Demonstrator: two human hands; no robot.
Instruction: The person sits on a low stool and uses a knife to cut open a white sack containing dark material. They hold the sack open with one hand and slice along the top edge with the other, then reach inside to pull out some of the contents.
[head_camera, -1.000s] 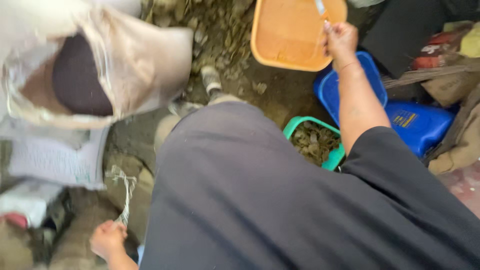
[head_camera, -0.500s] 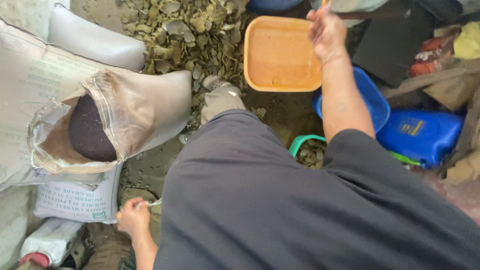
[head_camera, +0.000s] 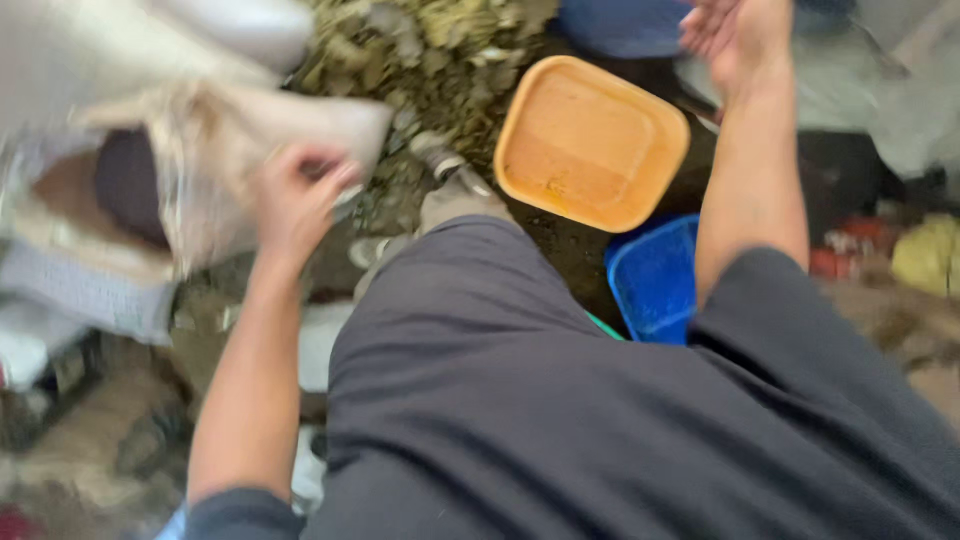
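An open sack (head_camera: 215, 190) is lying at the left, showing a dark filling. It is looking pale, crumpled and blurred. The left hand (head_camera: 300, 195) is curling its fingers (head_camera: 335, 172) at the sack's mouth; whether they are gripping it, I cannot tell. The right hand (head_camera: 735, 30) is hanging with fingers loosely spread, empty, above an empty orange tray (head_camera: 590, 140) beside a blue tub (head_camera: 655, 280).

Motion is blurring my left hand (head_camera: 300, 195) at ten o'clock, so I can't tell what its fingers are pinching. The top edge is cutting off my right hand (head_camera: 735, 35) at one o'clock, and my dark garment (head_camera: 560, 400) is hiding the blue tub's (head_camera: 655, 280) near side.
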